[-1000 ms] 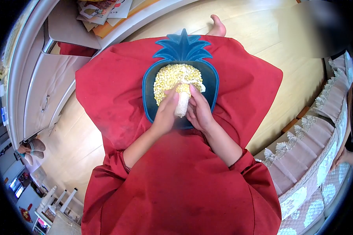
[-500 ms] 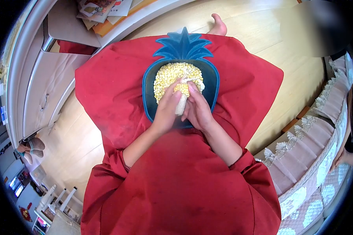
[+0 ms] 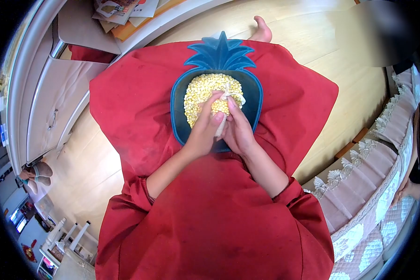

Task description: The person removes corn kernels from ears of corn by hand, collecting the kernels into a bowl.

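Observation:
A corn cob [image 3: 220,127], stripped bare at its lower end and still bearing pale yellow kernels higher up, is gripped between both hands. My left hand [image 3: 204,128] wraps the cob's left side, its thumb against the kernels. On the right side, my right hand [image 3: 238,132] closes round it with the thumb near the top. Under the hands, a dark blue pineapple-shaped bowl [image 3: 258,100] rests on my lap. Loose corn kernels [image 3: 203,86] are heaped in its upper left part. A pale husk strip [image 3: 238,97] lies by the cob's upper end.
Red cloth [image 3: 294,93] covers my lap and arms. To the left stands a pale cabinet [image 3: 44,112], with papers [image 3: 119,11] above it. A lace-trimmed sofa [image 3: 359,186] is at right, where another person's hand [image 3: 409,190] shows. A bare foot [image 3: 262,31] is beyond the bowl.
My left thumb and fingers have shifted slightly over the cob, and less of its bare end shows. The bowl appears a few pixels further right.

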`<action>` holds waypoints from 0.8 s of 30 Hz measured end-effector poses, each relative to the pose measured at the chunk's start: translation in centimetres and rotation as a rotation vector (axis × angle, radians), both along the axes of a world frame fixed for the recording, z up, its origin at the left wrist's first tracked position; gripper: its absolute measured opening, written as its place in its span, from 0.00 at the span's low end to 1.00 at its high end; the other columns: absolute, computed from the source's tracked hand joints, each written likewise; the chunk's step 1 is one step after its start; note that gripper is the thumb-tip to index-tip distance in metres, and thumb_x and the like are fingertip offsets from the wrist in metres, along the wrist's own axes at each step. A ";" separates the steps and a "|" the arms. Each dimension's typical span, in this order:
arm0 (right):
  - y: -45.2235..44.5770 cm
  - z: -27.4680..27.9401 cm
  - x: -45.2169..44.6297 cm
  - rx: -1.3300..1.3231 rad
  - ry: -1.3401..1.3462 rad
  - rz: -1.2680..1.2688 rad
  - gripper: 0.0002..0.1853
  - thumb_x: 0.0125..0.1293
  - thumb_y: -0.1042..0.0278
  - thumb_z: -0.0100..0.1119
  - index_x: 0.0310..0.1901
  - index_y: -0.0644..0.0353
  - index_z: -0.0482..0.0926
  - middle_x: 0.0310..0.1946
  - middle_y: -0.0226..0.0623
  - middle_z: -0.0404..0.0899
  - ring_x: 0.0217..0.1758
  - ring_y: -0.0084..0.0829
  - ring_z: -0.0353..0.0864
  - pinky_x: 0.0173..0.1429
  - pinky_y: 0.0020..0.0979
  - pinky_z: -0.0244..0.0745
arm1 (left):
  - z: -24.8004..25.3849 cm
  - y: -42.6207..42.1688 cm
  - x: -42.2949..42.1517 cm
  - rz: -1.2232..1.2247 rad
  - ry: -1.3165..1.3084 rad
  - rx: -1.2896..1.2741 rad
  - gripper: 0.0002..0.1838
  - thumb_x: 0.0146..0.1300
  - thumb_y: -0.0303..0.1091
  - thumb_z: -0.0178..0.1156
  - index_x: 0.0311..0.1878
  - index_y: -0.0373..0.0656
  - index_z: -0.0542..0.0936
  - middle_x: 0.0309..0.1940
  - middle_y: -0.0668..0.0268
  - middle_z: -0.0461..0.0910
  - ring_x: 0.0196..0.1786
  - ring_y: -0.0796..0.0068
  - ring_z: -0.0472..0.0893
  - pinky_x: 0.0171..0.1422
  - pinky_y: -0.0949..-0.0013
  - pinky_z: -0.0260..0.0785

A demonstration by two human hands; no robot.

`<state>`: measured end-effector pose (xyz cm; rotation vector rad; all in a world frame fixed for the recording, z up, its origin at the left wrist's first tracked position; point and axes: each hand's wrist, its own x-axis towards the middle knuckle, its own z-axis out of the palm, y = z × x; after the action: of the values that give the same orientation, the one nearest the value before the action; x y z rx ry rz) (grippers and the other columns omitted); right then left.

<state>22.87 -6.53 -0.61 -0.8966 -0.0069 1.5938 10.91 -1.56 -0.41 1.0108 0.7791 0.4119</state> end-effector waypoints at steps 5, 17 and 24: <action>-0.1 0.5 0.3 -0.006 -0.013 0.030 0.23 0.77 0.46 0.41 0.67 0.47 0.64 0.42 0.28 0.77 0.33 0.19 0.79 0.25 0.22 0.73 | -1.6 -0.3 -0.1 0.026 -0.028 0.091 0.29 0.74 0.42 0.51 0.73 0.40 0.59 0.73 0.59 0.57 0.72 0.66 0.59 0.73 0.65 0.54; -0.2 -0.1 -0.1 0.012 -0.060 0.013 0.22 0.77 0.48 0.44 0.66 0.47 0.64 0.37 0.28 0.76 0.29 0.18 0.77 0.25 0.22 0.71 | -0.4 -0.3 0.1 0.062 0.002 -0.130 0.25 0.76 0.41 0.50 0.71 0.44 0.60 0.72 0.66 0.58 0.61 0.77 0.68 0.57 0.75 0.68; -0.2 0.2 -0.2 0.003 -0.052 0.009 0.21 0.77 0.48 0.42 0.64 0.48 0.67 0.39 0.28 0.75 0.30 0.17 0.76 0.24 0.21 0.70 | -1.8 -0.3 -0.2 0.074 -0.057 -0.124 0.26 0.75 0.40 0.50 0.71 0.44 0.59 0.72 0.63 0.58 0.59 0.74 0.69 0.52 0.73 0.70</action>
<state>22.68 -6.71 -0.42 -0.9366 -0.0496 1.5778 10.71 -1.83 -2.19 0.8530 0.7826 0.4482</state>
